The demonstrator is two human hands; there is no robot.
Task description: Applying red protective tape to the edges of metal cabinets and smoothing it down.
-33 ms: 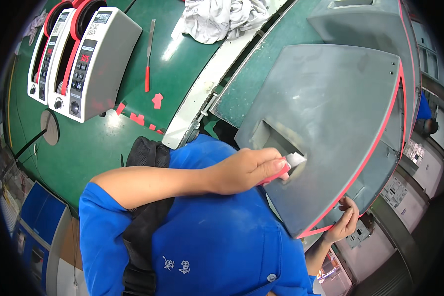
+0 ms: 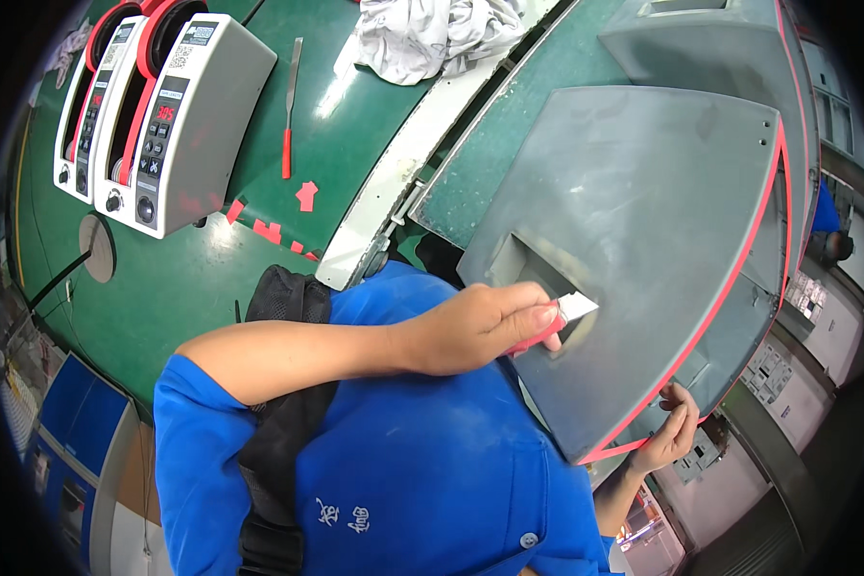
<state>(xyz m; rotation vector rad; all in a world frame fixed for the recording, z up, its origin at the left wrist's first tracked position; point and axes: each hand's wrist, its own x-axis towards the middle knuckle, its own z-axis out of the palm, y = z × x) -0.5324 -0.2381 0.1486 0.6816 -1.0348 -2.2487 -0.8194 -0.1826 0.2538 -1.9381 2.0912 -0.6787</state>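
Observation:
My left hand [image 2: 485,326] is closed round a red-handled knife [image 2: 576,306] with a short, slanted pale blade. The blade lies at the edge of a rectangular recess [image 2: 530,261] in a large grey housing [image 2: 634,182]. Pale patches surround this recess. At the housing's lower right, my right hand [image 2: 674,430] curls its fingers at the rim, next to the red strip [image 2: 686,360] along the edge. Part of its thumb and palm is hidden.
On the green table stand two white tape dispensers [image 2: 202,106] with red tape. A long flat blade with a red handle [image 2: 287,149], red tape pieces [image 2: 305,196] and a crumpled cloth [image 2: 422,38] lie nearby. Another grey housing [image 2: 701,43] stands behind. A person [image 2: 828,226] is far right.
The knife in my left hand has tilted slightly, and its blade shows more clearly at the recess edge. My right hand and the housing look the same.

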